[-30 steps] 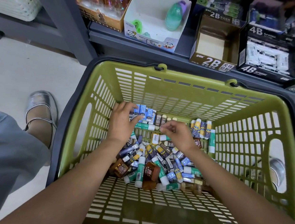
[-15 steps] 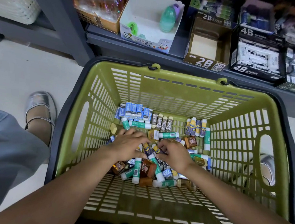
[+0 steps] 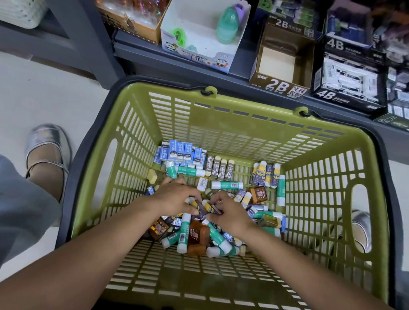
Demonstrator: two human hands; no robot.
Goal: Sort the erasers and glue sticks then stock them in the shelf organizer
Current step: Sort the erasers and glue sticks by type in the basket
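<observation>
A green slatted basket (image 3: pixel 228 117) holds a loose heap of erasers and green-and-white glue sticks (image 3: pixel 219 239). Along its far wall stand sorted rows: blue erasers (image 3: pixel 181 151), 2B erasers (image 3: pixel 219 169) and purple-yellow erasers (image 3: pixel 264 174). Both hands are down in the heap. My left hand (image 3: pixel 174 199) has its fingers curled over a purple-yellow eraser (image 3: pixel 200 207). My right hand (image 3: pixel 229 214) pinches the other end of the same small purple-yellow pieces. What lies under the palms is hidden.
Behind the basket a grey shelf (image 3: pixel 143 52) carries an empty 2B display box (image 3: pixel 281 63), a 4B box (image 3: pixel 349 75) with erasers and a white sharpener box (image 3: pixel 203 27). A silver shoe (image 3: pixel 45 144) stands left of the basket on the pale floor.
Both hands have drawn back from the sorted rows at the far wall into the middle of the heap and have closed on purple-yellow erasers there.
</observation>
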